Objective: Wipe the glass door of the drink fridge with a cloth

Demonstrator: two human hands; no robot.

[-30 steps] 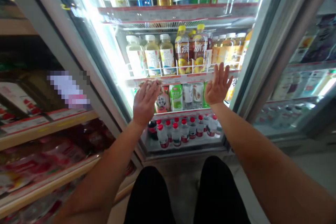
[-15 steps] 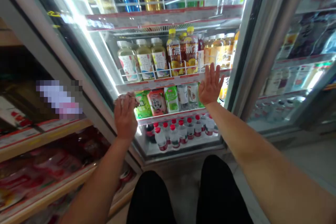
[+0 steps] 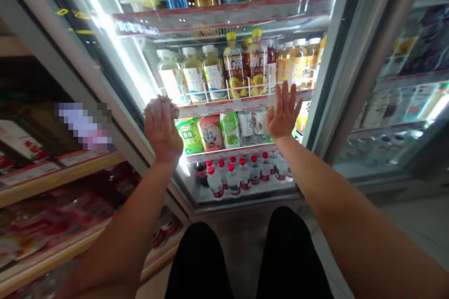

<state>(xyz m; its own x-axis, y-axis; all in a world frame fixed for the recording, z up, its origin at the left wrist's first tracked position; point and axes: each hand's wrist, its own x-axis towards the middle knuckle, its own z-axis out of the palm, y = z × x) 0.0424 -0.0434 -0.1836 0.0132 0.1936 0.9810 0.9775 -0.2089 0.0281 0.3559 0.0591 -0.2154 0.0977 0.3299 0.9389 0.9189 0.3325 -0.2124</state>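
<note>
We have our left hand [image 3: 163,133] raised against the glass door [image 3: 135,72] of the drinks cooler. Its fingers [image 3: 154,119] are curled together over a crumpled cloth wad [image 3: 159,103], which shows pale and bunched at 12 o'clock from the knuckles, just past the fingertips and pressed to the pane. The wad is a rounded clump with no clear long axis. It sits near the door's left edge, beside the bright strip of glare, level with the shelf rail under the pale tea bottles [image 3: 192,74]. Our right hand [image 3: 280,119] lies well apart from it, at 3 o'clock from the left hand and at about the same height. Its palm is flat toward the glass and its fingers [image 3: 282,96] are spread apart, holding nothing. The left hand alone has the wad, so it is the nearer one by far. Behind the glass, between the two hands, stand green and red cartons [image 3: 210,133], with red-capped water bottles [image 3: 238,175] at 6 o'clock below them. A snack rack [image 3: 52,177] runs off at 9 o'clock, and our dark trouser knees [image 3: 199,261] show at the bottom.
</note>
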